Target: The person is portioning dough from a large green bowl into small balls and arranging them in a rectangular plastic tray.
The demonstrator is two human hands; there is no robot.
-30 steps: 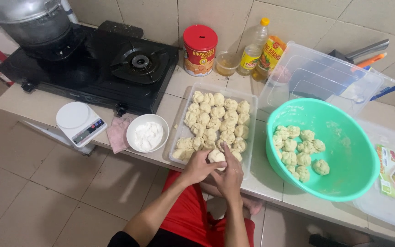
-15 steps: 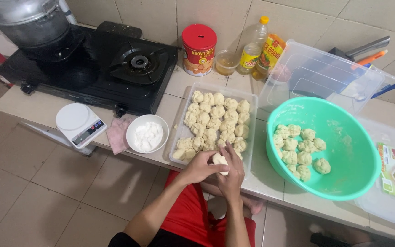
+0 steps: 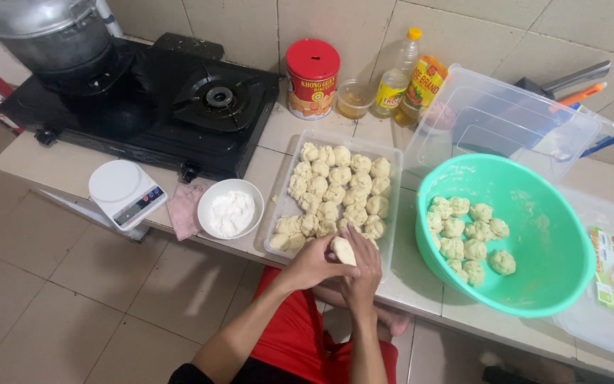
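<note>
Person seen from above: both forearms bare, no sleeves reaching the wrists, no watch, rings or gloves visible. Left hand (image 3: 312, 264) and right hand (image 3: 364, 274) bare. Red shorts (image 3: 289, 334) over the lap, plain, no print visible. Dark top (image 3: 200, 375) just at the bottom edge, mostly cut off. One bare foot (image 3: 391, 323) below the hands.

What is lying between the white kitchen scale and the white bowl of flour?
A small pink cloth lies between the scale and the bowl, seen in the head view.

Tray (image 3: 392, 163) of dough balls (image 3: 339, 192) between small bowl (image 3: 211, 192) and basin (image 3: 534, 178).
</note>
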